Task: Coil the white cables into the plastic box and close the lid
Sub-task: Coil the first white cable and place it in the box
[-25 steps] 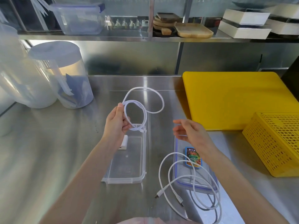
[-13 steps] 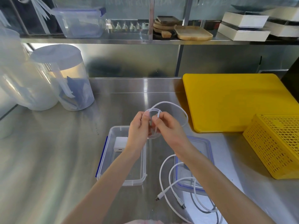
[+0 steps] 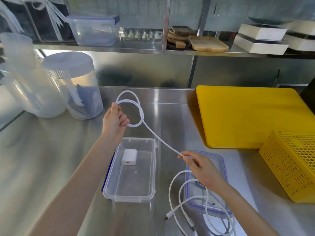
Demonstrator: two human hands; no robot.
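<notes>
My left hand (image 3: 115,120) grips a small coil of white cable (image 3: 136,106) above the steel counter, behind the clear plastic box (image 3: 150,169). The cable's free length runs down and right to my right hand (image 3: 200,167), which pinches it above the blue-rimmed lid (image 3: 221,198). A white charger (image 3: 129,157) lies inside the open box. A second white cable (image 3: 177,206) lies loosely looped on the counter and over the lid, its plug ends near the front.
A yellow cutting board (image 3: 247,114) lies at the right, with a yellow perforated basket (image 3: 293,164) in front of it. Clear pitchers (image 3: 73,86) stand at the back left. A shelf above carries a plastic container (image 3: 93,30), wooden trays and white boxes.
My hands, together at the coil half a second ago, have separated. The left hand lifted the coil up and left; the right hand slid down the cable toward the lid.
</notes>
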